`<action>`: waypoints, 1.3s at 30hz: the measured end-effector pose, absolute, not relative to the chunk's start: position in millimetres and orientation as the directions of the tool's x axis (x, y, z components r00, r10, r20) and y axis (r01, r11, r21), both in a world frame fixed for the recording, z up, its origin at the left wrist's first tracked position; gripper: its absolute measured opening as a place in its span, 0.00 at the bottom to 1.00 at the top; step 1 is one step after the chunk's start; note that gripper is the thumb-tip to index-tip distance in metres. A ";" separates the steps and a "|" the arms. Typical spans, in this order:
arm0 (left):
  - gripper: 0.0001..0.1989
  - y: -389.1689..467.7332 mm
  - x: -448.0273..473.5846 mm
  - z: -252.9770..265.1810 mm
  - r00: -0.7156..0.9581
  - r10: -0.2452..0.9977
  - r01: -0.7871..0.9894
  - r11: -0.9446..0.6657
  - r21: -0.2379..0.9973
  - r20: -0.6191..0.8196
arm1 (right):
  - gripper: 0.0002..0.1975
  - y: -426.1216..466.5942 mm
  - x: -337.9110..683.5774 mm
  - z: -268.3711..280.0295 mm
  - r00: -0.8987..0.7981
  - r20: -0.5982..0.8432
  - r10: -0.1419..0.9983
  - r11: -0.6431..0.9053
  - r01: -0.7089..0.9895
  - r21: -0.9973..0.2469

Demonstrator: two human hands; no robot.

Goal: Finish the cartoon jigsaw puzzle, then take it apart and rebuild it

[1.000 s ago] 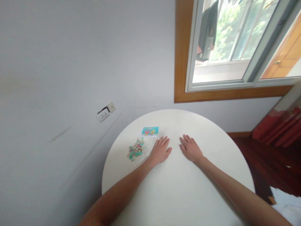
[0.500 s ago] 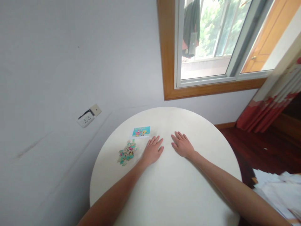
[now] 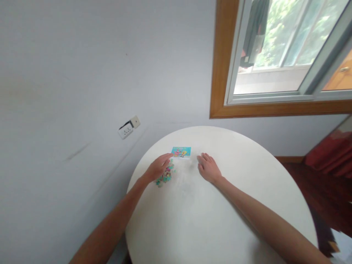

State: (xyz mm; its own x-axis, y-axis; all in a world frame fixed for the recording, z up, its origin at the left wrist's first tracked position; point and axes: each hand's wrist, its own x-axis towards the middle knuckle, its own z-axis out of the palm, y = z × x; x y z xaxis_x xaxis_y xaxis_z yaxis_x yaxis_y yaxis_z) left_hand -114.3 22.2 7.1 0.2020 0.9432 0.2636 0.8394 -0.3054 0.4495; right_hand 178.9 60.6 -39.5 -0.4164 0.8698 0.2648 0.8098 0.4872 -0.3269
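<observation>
A heap of small jigsaw puzzle pieces (image 3: 167, 175), mostly teal and cream with some pink, lies on the left part of the white round table (image 3: 220, 220). Just behind it is a blue picture card (image 3: 181, 151) with colourful cartoon figures. My left hand (image 3: 158, 168) reaches over the heap's left side, hiding part of it, its fingers stretched toward the card's lower left corner; whether they touch the card I cannot tell. To the right of the card, my right hand (image 3: 209, 168) rests palm down on the tabletop, fingers extended, with nothing in it.
A pale wall (image 3: 82, 73) with a power socket (image 3: 125, 130) runs behind and left of the table. A wood-framed window (image 3: 224, 112) is at the upper right. Red curtain fabric (image 3: 334, 154) hangs at the right, and white sheets (image 3: 343, 244) show low at the right edge.
My left hand has moved left from beside the puzzle pieces to over them. My right hand stays flat on the table. The view has swung left, shifting the scene rightward.
</observation>
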 end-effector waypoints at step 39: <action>0.24 20.6 -77.6 -50.7 0.155 0.948 0.911 -0.246 0.331 0.277 | 0.28 138.2 101.2 2.8 -0.005 -0.032 0.999 -0.011 0.874 -0.486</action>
